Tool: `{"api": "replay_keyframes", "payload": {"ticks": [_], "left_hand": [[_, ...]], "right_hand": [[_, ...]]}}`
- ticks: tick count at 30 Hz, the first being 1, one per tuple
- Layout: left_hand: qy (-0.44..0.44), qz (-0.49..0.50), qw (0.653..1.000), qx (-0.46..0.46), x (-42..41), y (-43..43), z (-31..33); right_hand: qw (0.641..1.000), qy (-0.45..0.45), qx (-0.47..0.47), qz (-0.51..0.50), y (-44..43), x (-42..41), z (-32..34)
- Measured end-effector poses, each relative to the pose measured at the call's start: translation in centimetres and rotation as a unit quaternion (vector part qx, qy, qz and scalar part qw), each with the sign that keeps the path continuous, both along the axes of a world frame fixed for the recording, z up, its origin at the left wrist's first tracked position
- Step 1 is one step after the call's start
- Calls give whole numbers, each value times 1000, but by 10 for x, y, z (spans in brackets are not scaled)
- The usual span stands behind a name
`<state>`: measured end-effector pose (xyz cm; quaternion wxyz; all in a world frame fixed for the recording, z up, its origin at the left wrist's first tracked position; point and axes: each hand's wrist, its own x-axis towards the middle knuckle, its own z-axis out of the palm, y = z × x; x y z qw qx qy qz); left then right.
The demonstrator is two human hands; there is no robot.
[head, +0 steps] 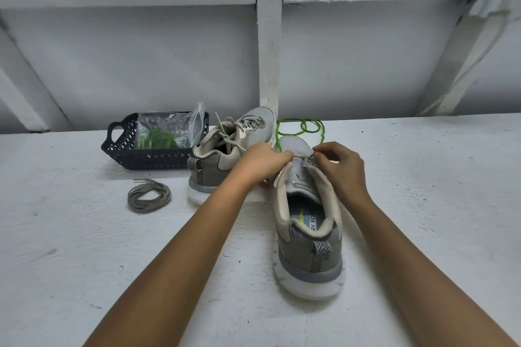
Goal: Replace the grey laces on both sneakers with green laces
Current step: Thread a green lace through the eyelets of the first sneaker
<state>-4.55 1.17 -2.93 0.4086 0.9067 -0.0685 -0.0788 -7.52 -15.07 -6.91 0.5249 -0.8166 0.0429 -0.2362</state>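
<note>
The near grey sneaker [307, 236] stands at centre right, heel toward me, with its eyelet rows bare. My left hand [263, 159] curls over its front left eyelets, where the green lace [306, 124] runs down under the fingers. My right hand [342, 169] pinches the front right eyelet edge between thumb and forefinger; what lies in the pinch is too small to tell. The rest of the green lace lies looped on the table behind the toe. The far sneaker [225, 149] sits behind and to the left, still carrying grey laces. A loose grey lace [148, 196] lies coiled on the table at left.
A dark perforated basket [124, 149] stands at the back left and holds a clear plastic bag [169, 132] with green laces inside. The white table [423, 177] ends at a white wall with posts and braces just behind the shoes.
</note>
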Motion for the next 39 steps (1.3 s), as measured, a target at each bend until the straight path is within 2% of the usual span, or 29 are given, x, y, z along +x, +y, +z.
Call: {"api": "replay_keyframes", "payload": {"ticks": [8, 14, 21, 26, 31, 34, 39], "left_hand": [[22, 10, 1000, 6, 2, -3, 6], [51, 1, 999, 5, 3, -5, 9], [13, 36, 998, -54, -1, -2, 0], [-3, 44, 998, -48, 0, 1, -2], [-10, 51, 998, -44, 0, 3, -4], [-7, 51, 997, -57, 0, 4, -5], [-1, 53, 996, -75, -1, 6, -9]], "right_hand": [[999, 44, -26, 19, 2, 3, 0], [990, 103, -92, 23, -2, 9, 10], [947, 183, -241, 109, -4, 17, 43], [900, 285, -276, 181, -3, 25, 72], [853, 329, -347, 208, 11, 31, 87], [845, 323, -374, 204, 15, 36, 86], [860, 317, -347, 199, 6, 40, 80]]}}
